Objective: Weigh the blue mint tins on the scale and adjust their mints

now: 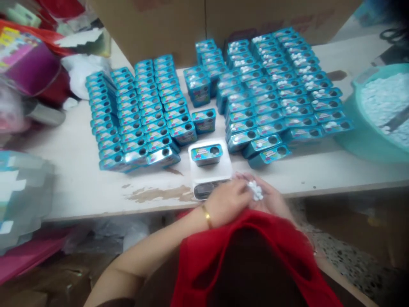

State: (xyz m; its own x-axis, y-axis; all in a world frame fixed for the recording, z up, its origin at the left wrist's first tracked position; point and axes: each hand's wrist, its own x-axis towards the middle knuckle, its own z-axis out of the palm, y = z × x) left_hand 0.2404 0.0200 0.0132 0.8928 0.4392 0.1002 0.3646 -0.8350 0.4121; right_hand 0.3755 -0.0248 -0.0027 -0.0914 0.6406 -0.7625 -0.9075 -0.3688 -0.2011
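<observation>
In front of my body my right hand (271, 198) is cupped, palm up, around a small heap of white pellets (255, 190). My left hand (230, 197), with a gold bracelet at the wrist, reaches over to the right palm. Its fingers are curled together at the edge of the pellets, and the fingertips are partly hidden. Just beyond both hands is a white digital scale (209, 172), its display partly covered by my left hand. One blue tin (207, 154) with a round hole in its top stands upright on the scale.
Several rows of blue tins (143, 115) stand at the left. More tins (265, 102) fill the right, some with white pellets on top. A green tub (361, 128) of pellets and a scoop (396, 119) is far right. Cardboard boxes (166, 30) rise behind.
</observation>
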